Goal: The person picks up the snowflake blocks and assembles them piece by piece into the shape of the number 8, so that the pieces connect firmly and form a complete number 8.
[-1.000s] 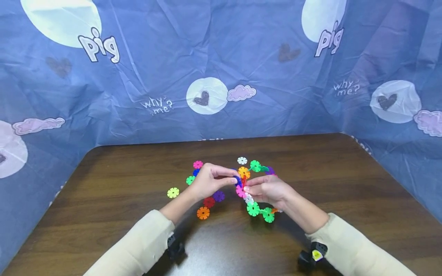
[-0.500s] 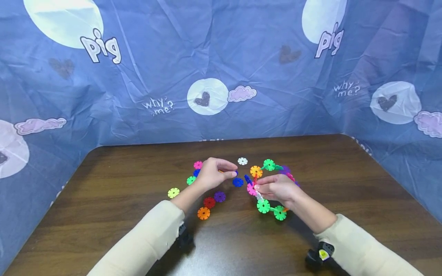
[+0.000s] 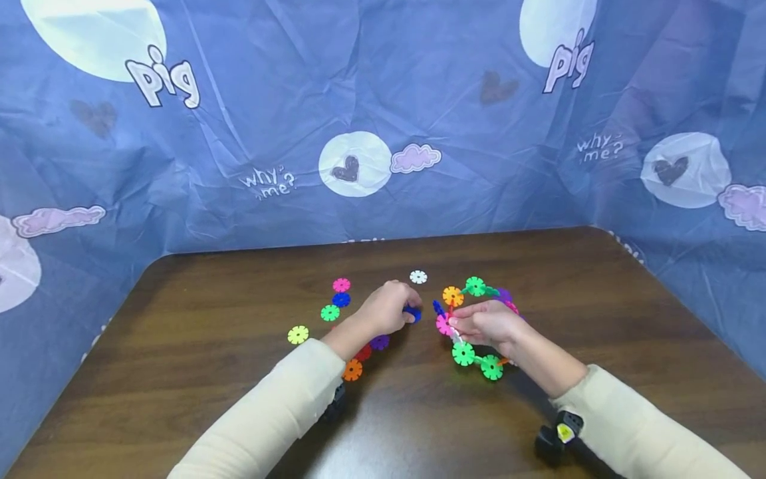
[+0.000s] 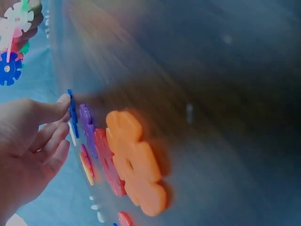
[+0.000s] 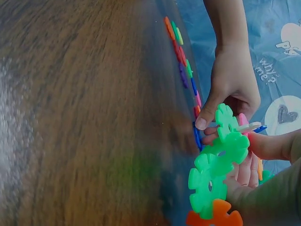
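Note:
In the head view, my left hand reaches down to a blue flower-shaped plastic disc on the table, thumb and fingertips at its edge. The left wrist view shows the thumb against this blue disc. My right hand pinches a curved chain of interlocked discs near its pink disc. A blue disc sticks out beside the pink one. Green discs and an orange disc belong to the chain. My right fingers and palm hide part of it.
Loose discs lie on the brown table, left of and under my left arm: yellow, green, blue, pink, orange and others. A white disc lies farther back. Blue printed cloth hangs behind.
The right hand has carried the chain rightward, away from the left hand. My left hand has let go of the chain's blue end and come down onto a loose blue disc.

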`<move>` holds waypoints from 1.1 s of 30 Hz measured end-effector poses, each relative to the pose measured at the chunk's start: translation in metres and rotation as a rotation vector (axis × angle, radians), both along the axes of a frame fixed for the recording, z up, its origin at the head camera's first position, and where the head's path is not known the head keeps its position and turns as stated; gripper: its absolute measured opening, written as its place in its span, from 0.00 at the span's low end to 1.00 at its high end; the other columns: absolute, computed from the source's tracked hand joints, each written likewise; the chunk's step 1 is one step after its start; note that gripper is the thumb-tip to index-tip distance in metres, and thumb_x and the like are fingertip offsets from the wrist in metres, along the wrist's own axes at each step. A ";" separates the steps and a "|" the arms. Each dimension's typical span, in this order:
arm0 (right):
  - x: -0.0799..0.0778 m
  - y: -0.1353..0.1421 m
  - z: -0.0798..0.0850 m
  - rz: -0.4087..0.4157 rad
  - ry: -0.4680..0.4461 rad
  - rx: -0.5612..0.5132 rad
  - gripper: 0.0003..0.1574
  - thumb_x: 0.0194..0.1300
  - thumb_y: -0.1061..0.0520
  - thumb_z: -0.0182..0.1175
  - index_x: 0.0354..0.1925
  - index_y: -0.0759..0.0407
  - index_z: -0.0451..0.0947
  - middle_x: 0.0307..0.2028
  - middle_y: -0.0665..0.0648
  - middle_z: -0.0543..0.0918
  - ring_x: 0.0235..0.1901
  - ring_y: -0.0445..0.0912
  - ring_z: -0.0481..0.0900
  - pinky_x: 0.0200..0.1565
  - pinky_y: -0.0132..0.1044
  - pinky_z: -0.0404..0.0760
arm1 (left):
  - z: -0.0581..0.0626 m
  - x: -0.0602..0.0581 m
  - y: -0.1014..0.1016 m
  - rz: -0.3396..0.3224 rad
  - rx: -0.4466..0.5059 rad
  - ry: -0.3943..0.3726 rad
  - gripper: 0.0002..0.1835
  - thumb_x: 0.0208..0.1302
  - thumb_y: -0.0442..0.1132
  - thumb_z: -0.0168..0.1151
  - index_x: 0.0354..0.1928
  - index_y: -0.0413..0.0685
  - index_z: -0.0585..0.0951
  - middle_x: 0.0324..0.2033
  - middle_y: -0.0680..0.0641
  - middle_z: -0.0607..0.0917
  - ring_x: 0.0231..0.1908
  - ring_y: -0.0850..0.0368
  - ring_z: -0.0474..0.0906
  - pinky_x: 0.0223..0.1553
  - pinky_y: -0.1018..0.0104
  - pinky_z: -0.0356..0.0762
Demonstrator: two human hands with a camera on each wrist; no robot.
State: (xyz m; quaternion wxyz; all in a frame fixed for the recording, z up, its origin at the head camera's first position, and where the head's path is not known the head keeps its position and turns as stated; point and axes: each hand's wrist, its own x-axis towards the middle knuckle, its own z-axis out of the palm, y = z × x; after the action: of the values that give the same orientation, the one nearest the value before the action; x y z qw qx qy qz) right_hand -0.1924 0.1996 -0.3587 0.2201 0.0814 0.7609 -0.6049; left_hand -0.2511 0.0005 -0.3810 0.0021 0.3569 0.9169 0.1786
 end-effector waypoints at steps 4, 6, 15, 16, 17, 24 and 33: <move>-0.001 -0.001 0.000 0.008 0.000 -0.013 0.29 0.66 0.62 0.57 0.60 0.79 0.66 0.26 0.43 0.82 0.28 0.33 0.79 0.38 0.26 0.81 | -0.001 0.001 -0.001 -0.008 -0.056 0.036 0.11 0.58 0.35 0.68 0.44 0.43 0.86 0.43 0.45 0.87 0.48 0.48 0.78 0.56 0.59 0.75; -0.001 -0.002 0.000 0.013 0.002 -0.014 0.29 0.66 0.62 0.57 0.60 0.79 0.65 0.26 0.43 0.81 0.29 0.32 0.79 0.38 0.26 0.81 | -0.001 0.002 -0.002 0.000 -0.075 0.044 0.12 0.59 0.37 0.68 0.45 0.44 0.86 0.43 0.45 0.86 0.49 0.48 0.77 0.57 0.59 0.75; 0.000 -0.005 0.000 0.006 -0.002 -0.016 0.29 0.66 0.63 0.56 0.61 0.79 0.65 0.26 0.44 0.80 0.28 0.33 0.78 0.39 0.27 0.82 | -0.001 0.003 -0.004 0.077 0.118 -0.066 0.10 0.55 0.35 0.71 0.37 0.40 0.79 0.32 0.43 0.85 0.34 0.54 0.80 0.40 0.63 0.81; 0.000 -0.006 0.000 0.009 -0.001 -0.017 0.29 0.66 0.63 0.57 0.61 0.79 0.65 0.26 0.44 0.80 0.28 0.33 0.78 0.40 0.27 0.82 | -0.001 0.003 -0.005 0.097 0.161 -0.085 0.10 0.55 0.34 0.71 0.36 0.40 0.80 0.31 0.43 0.86 0.32 0.55 0.80 0.38 0.65 0.81; 0.001 -0.006 0.000 0.011 0.001 -0.019 0.29 0.66 0.63 0.57 0.61 0.79 0.65 0.27 0.44 0.80 0.28 0.33 0.78 0.40 0.27 0.82 | 0.000 0.003 -0.006 0.125 0.210 -0.112 0.09 0.54 0.34 0.71 0.35 0.40 0.81 0.29 0.43 0.86 0.30 0.56 0.80 0.35 0.68 0.80; 0.002 -0.012 -0.002 0.027 0.032 -0.019 0.28 0.65 0.64 0.57 0.59 0.79 0.67 0.27 0.45 0.81 0.29 0.34 0.79 0.43 0.30 0.83 | 0.012 0.010 -0.018 0.334 0.599 -0.403 0.09 0.55 0.33 0.70 0.38 0.37 0.86 0.31 0.38 0.89 0.27 0.50 0.87 0.28 0.68 0.84; 0.007 -0.025 0.002 0.046 0.046 -0.016 0.26 0.64 0.62 0.59 0.56 0.78 0.69 0.27 0.46 0.82 0.29 0.35 0.80 0.44 0.32 0.84 | 0.022 0.021 -0.022 0.445 0.795 -0.569 0.10 0.55 0.31 0.69 0.39 0.34 0.86 0.34 0.34 0.88 0.32 0.45 0.88 0.38 0.56 0.86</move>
State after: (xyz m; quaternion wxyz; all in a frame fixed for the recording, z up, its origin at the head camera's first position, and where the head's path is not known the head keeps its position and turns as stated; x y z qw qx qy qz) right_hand -0.1856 0.1741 -0.3562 0.2169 0.0484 0.7625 -0.6076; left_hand -0.2301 -0.0213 -0.3586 0.0771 0.0649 0.7952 0.5979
